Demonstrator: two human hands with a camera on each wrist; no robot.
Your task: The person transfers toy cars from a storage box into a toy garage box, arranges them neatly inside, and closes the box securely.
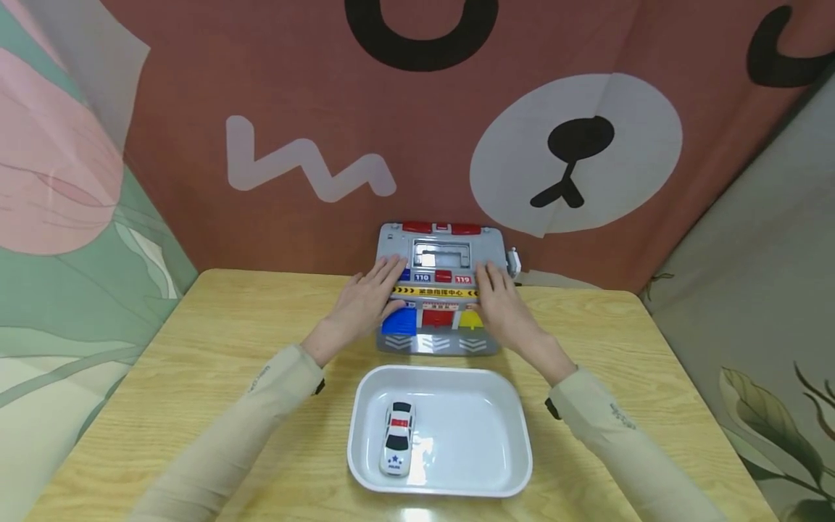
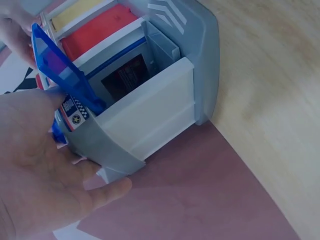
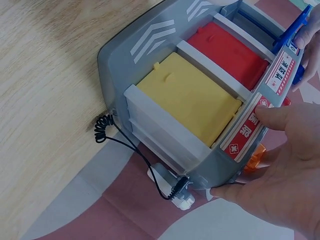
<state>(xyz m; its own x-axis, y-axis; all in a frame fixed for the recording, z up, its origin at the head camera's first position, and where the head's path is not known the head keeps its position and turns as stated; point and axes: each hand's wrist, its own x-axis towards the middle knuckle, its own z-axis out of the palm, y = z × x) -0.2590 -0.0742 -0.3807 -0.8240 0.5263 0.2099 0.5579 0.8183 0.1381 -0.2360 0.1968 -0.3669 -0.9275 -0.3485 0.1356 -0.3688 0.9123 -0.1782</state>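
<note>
A grey toy emergency station (image 1: 443, 292) stands at the back of the table, with blue, red and yellow doors. My left hand (image 1: 362, 301) holds its left side, fingers laid over the roof and thumb at the front. The blue door (image 2: 76, 84) is swung up, and the bay behind it shows in the left wrist view. On the right side, my right hand (image 1: 512, 312) grips the station, thumb on a red-and-white sticker (image 3: 246, 131) and fingers over the roof. The red door (image 3: 227, 54) and yellow door (image 3: 187, 97) are down.
A white tray (image 1: 463, 435) sits in front of the station on the wooden table (image 1: 261, 326). Inside it, on the left, lies a white toy police car (image 1: 398, 438). A white handset (image 3: 172, 187) with a black coiled cord (image 3: 103, 128) is on the station's right side.
</note>
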